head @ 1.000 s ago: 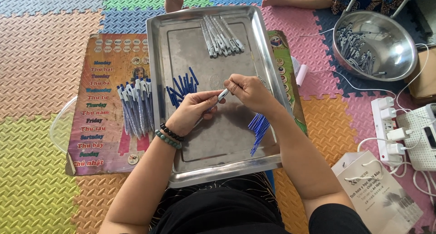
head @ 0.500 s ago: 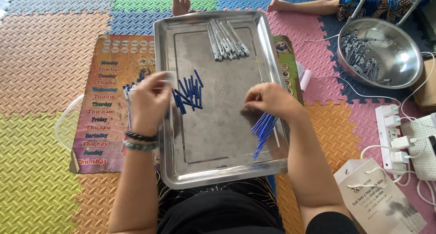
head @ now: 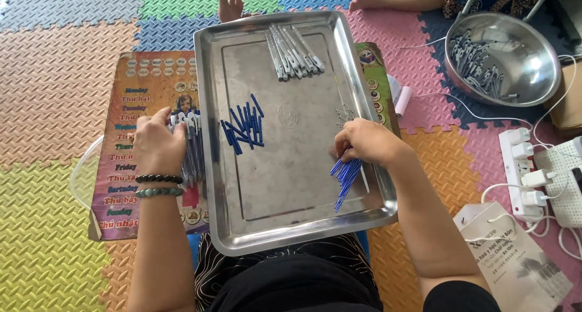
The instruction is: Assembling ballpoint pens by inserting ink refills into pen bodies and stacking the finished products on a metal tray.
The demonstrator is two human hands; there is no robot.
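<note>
At frame centre, tray point(head: 212, 166): right hand point(head: 364, 143), moved from mid-tray, now pinching blue refills point(head: 345, 175) at lower right; left hand point(head: 159, 143), fingers curled, newly on pens point(head: 193, 148) left of tray.

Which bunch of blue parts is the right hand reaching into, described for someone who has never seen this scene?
Start at the large steel tray on the person's lap. Along its right edge, near the front corner, lies a tight bundle of thin blue refills under the right hand. Unlike the loose blue caps scattered left of centre, these are longer, slimmer and fanned from one point.
</note>
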